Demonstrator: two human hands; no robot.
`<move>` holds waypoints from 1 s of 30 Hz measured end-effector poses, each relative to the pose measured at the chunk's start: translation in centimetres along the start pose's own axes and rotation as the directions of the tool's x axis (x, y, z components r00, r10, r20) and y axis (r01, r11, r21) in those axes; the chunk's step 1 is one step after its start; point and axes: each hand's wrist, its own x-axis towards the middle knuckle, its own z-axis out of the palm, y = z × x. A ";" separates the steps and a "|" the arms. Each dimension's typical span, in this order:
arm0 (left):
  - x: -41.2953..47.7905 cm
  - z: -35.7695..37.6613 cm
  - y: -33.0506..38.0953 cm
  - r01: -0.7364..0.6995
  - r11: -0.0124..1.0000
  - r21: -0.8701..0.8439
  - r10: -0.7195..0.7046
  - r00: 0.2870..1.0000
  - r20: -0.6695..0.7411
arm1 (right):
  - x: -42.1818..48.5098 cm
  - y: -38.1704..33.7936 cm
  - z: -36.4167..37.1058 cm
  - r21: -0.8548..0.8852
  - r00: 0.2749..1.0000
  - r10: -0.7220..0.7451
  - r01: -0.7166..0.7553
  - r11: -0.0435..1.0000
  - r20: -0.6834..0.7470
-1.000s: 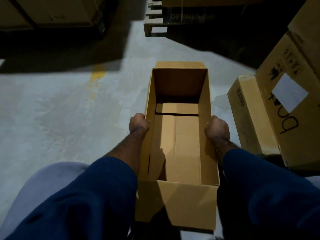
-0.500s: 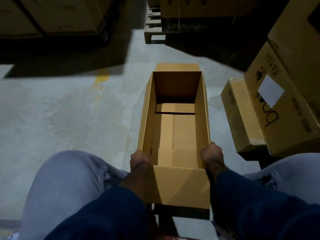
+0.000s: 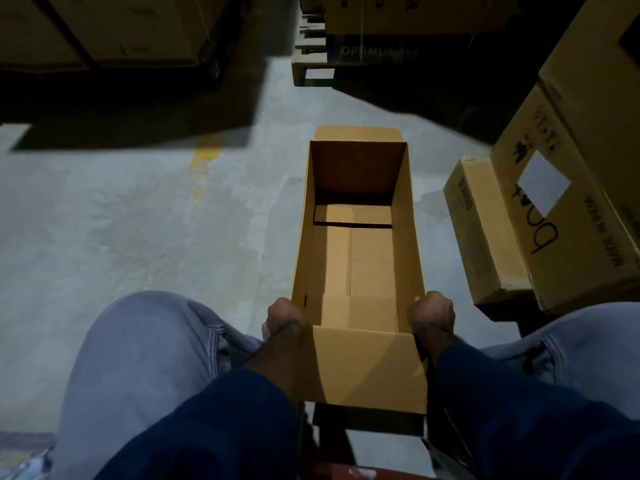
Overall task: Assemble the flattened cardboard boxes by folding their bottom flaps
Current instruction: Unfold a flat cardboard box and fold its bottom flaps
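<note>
A seated person's left hand (image 3: 284,318) and right hand (image 3: 431,315) curl over the near side walls of an open cardboard box (image 3: 408,230) between the knees on the concrete floor (image 3: 138,220), apparently steadying it; its bottom flaps (image 3: 356,265) lie folded flat inside.

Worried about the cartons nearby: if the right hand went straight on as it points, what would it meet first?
Probably just the open brown cardboard box it grips: the right hand would follow its side wall. The closed brown cartons seem off to the right.
</note>
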 end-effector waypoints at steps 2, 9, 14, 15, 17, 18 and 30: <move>-0.1 0.2 0.1 0.029 0.999 0.018 -0.029 1.000 0.004 | -0.4 0.1 0.3 0.001 1.000 -0.012 0.012 1.000 -0.008; -0.8 -1.9 1.1 0.058 0.960 -0.274 -0.077 0.995 -0.059 | -1.3 -1.0 -0.4 0.076 0.984 -0.126 0.136 0.988 -0.123; 0.3 -5.1 3.2 -0.189 0.875 -0.446 0.158 0.982 -0.106 | -0.8 -4.6 -2.1 0.271 0.931 -0.256 0.325 0.906 -0.259; 0.5 -5.4 3.4 -0.258 0.853 -0.454 0.254 0.965 -0.072 | -0.6 -5.0 -2.3 0.310 0.927 -0.309 0.364 0.878 -0.212; 1.1 -5.8 3.4 -0.362 0.813 -0.455 0.422 0.906 0.033 | -0.2 -5.0 -2.8 0.305 0.910 -0.409 0.409 0.860 -0.068; 1.5 -5.7 3.1 -0.383 0.820 -0.426 0.470 0.875 0.117 | 0.1 -4.6 -3.1 0.286 0.896 -0.443 0.415 0.864 0.035; 2.9 -3.8 2.5 -0.461 0.861 0.213 0.457 0.887 0.074 | 2.6 -0.8 -1.3 -0.145 0.898 -0.386 0.419 0.896 0.210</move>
